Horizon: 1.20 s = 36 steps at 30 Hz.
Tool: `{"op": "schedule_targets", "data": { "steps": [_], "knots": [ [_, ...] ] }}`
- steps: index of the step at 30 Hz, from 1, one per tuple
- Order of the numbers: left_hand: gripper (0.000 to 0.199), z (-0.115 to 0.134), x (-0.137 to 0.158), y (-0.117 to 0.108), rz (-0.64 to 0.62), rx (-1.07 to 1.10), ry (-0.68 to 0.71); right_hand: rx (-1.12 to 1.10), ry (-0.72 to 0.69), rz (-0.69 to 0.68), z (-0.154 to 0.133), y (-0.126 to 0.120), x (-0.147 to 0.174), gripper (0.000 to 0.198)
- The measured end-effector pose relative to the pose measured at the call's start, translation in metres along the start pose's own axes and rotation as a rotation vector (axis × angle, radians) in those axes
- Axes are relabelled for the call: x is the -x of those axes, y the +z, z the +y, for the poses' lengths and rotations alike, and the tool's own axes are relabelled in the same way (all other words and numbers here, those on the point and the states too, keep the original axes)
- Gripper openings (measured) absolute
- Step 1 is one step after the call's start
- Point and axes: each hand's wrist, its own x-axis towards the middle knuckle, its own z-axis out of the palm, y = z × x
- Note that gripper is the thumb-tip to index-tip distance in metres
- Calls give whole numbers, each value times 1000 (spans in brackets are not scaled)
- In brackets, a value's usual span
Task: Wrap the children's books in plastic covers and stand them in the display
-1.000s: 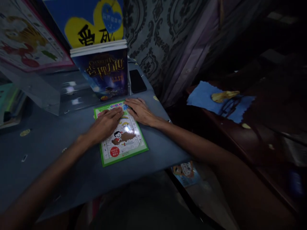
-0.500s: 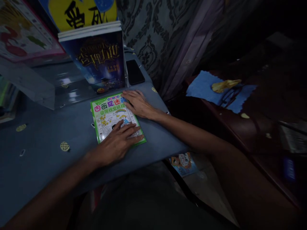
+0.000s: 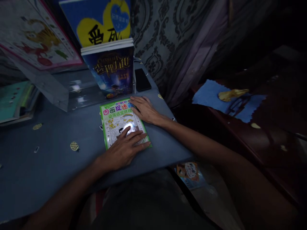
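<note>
A thin picture book (image 3: pixel 114 123) with a green border, colourful Chinese lettering and a rainbow drawing lies flat and closed on the blue-grey table. My left hand (image 3: pixel 126 148) rests on its lower part, fingers spread towards the right edge. At the book's upper right corner lies my right hand (image 3: pixel 143 109), fingers stretched out over part of the title. Both palms face down, and neither hand grips anything. A bright glare spot shows on the cover just above my left fingers.
Behind the book, dark blue books (image 3: pixel 112 73) stand upright before a yellow-and-blue book (image 3: pixel 103 22). A phone (image 3: pixel 142 80) lies beside them. Clear acrylic holders (image 3: pixel 52 89) and more books (image 3: pixel 14 99) are at left. A blue cloth (image 3: pixel 211 97) lies on a dark red surface at right.
The view has shifted, so the whole scene appears further right and slightly lower. Both hands keep nearly the same places on the book. The glare on the cover is new.
</note>
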Motion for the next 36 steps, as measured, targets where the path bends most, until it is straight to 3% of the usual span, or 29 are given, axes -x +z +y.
{"op": "schedule_targets", "data": {
  "steps": [6,15,18,23,27,36],
  "knots": [
    [43,-3,3,5,86,21,3,34,-22,-38,-4,-3,16,47],
    [30,-1,3,4,344,153,9,74,-122,-74,-27,-19,91,47],
    [36,-21,11,-7,410,245,-74,80,-136,-80,-35,-23,111,48],
    [31,-83,41,-23,412,88,-378,96,-157,-10,-43,-21,132,47],
    [33,-110,58,-19,363,22,-459,108,-236,-6,-57,-10,135,45],
    [37,-106,58,-5,364,-66,-475,-17,-492,-284,-136,10,101,50]
  ]
}}
